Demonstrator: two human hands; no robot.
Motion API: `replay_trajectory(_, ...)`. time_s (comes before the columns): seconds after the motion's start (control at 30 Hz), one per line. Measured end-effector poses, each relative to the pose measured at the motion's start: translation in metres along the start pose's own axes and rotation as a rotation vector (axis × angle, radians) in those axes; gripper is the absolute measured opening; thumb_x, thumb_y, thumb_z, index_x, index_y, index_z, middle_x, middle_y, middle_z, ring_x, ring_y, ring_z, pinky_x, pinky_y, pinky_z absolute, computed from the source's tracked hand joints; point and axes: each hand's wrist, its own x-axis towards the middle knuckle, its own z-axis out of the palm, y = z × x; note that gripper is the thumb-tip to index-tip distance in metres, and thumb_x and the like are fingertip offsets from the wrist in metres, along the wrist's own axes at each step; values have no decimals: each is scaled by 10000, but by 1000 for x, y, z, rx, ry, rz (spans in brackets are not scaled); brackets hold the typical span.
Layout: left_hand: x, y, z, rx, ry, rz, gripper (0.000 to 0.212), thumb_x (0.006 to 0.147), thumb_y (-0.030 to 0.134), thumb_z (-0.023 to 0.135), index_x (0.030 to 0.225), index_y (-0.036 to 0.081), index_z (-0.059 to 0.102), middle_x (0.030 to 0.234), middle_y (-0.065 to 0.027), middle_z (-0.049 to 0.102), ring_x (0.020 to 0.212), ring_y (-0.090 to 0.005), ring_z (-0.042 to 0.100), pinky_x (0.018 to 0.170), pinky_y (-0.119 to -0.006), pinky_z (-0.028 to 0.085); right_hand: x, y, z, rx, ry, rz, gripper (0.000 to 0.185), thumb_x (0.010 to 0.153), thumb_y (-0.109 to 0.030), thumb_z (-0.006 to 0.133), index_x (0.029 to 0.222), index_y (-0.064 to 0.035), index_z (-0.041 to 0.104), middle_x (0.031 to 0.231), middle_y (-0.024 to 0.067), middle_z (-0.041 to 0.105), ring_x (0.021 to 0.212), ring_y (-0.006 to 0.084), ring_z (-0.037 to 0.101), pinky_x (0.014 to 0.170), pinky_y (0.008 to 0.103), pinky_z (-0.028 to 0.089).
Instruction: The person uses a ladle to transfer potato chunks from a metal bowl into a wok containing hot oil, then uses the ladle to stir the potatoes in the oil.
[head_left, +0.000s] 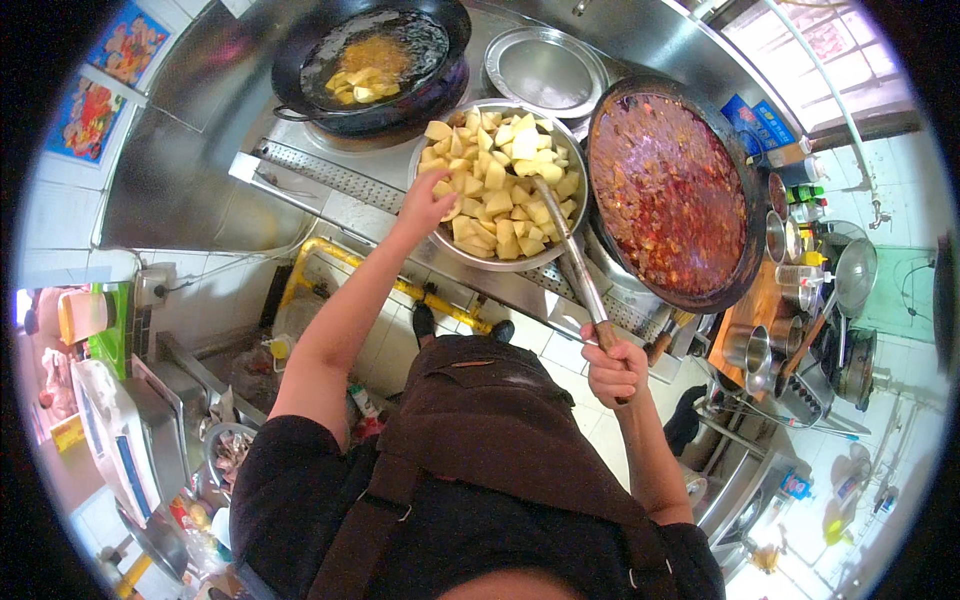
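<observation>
My right hand (615, 367) grips the wooden end of a long metal ladle's handle (574, 255). The ladle's head lies under a heap of pale potato chunks (525, 146) at the top of a round metal bowl (504, 263) full of cut potatoes (499, 202). At the bowl's left rim my left hand (431, 202) has its fingers apart, touching or just above the potatoes; whether it holds a piece is unclear. Upper left, a black wok (289, 82) holds dark, bubbling oil with several potato chunks (362, 84) in it.
A large dark pan of red, chunky sauce (667, 195) stands close to the bowl's right. Behind the bowl is a round metal tray (546, 71). Metal cups (746, 345), bottles and a strainer (855, 277) crowd the right side. A yellow pipe (360, 259) runs below the stove's edge.
</observation>
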Motion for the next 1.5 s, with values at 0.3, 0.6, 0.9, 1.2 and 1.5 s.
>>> replay_trajectory(0.3,-136,-78,-66,-276,-18,-286,285,855,123,569,1107,-2,523,941,-84,577,730,-168,626,597,-271,517,28,21,52,-126,-57,-3,374,843,-35,369,1200,76,372,668,44,385,376,48,359,294,187,340)
replay_trajectory(0.6,-231,-111,-99,-366,170,-469,228,866,95,539,1059,-28,535,878,-98,581,670,-164,616,559,-265,504,151,24,99,-217,-64,141,323,838,-32,404,1131,104,393,705,34,409,427,54,400,324,183,342)
replay_trajectory(0.9,-278,-138,-134,-486,328,-560,251,866,119,555,1084,-3,534,918,-106,588,672,-174,618,575,-288,521,276,58,89,-1259,340,0,51,807,-92,513,833,-74,474,537,-31,368,400,67,330,368,213,272)
replay_trajectory(1.2,-279,-141,-158,-391,363,-516,184,843,107,544,991,-3,549,759,-73,587,622,-139,601,525,-271,491,240,29,98,-2736,400,-514,383,686,9,513,1068,30,478,751,152,589,542,280,568,507,354,460)
replay_trajectory(1.5,-285,-149,-167,-374,340,-534,163,844,101,539,972,1,549,747,-65,584,589,-131,587,515,-268,487,221,63,159,-2508,586,-79,215,716,42,481,930,24,469,574,74,480,354,167,464,315,300,356)
